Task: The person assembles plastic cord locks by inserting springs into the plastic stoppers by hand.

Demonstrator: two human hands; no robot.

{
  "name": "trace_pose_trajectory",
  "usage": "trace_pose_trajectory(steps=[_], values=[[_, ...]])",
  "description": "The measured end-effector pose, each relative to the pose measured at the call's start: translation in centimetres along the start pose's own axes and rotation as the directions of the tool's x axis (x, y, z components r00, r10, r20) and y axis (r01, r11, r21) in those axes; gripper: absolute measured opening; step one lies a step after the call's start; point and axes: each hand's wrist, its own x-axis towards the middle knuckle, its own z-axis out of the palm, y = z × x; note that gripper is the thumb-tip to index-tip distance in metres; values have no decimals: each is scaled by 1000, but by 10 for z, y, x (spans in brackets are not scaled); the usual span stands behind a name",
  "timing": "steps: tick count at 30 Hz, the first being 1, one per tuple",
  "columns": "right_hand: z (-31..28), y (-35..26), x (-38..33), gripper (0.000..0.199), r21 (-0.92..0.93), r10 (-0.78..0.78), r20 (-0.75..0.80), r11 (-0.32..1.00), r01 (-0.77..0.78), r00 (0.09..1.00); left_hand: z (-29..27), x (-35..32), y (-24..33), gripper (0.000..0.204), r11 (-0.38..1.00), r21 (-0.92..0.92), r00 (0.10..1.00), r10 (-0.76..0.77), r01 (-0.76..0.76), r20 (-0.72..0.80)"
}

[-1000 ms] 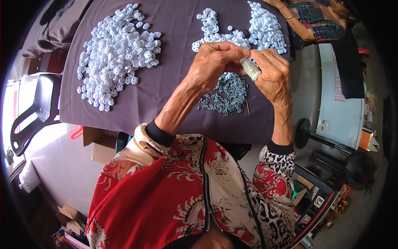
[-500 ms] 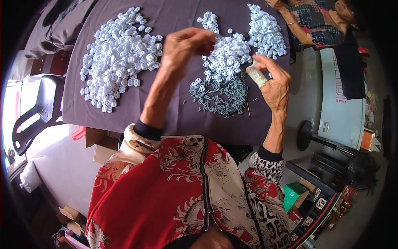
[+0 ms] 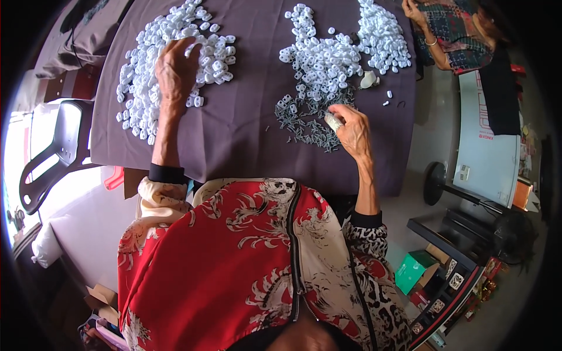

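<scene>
My left hand (image 3: 175,73) reaches over a large heap of small white plastic pieces with two holes (image 3: 146,96) at the left. Its fingers are curved and apart over the heap, with nothing visibly held. My right hand (image 3: 353,130) is at the right edge of a spread of small grey screws (image 3: 304,126). Its fingers are drawn together, one finger wearing a whitish wrap (image 3: 333,121); whatever is between the tips is too small to make out. Behind the screws, touching them, lies a middle heap of white two-hole pieces (image 3: 328,58).
At the far right is another heap of small white pieces (image 3: 383,41). A crumpled off-white lump (image 3: 369,80) lies beside the middle heap, near a stray white piece (image 3: 389,94). Another person's hand (image 3: 415,14) shows beyond the right table edge. A dark cloth (image 3: 234,140) covers the table.
My left hand has swung from the middle heap left to the large heap. My right hand has come nearer, down to the screws, and the off-white lump now shows on the table.
</scene>
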Motion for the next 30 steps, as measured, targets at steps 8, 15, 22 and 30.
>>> trace_pose_trajectory(steps=[8,15,22,30], values=[[15,-22,18,20,-246,-43,13,968,45,999,48,-43,93,13,937,-346,932,171,-53,319],[30,-15,21,12,-249,-58,16,967,60,998,94,-44,122,15,965,-261,906,146,-42,397],[31,-4,15,9,-181,-125,-37,977,116,991,104,-43,121,15,958,-288,900,133,-9,416],[23,-2,4,12,39,-76,-90,996,79,993,94,-35,118,15,957,-281,870,78,71,486]])
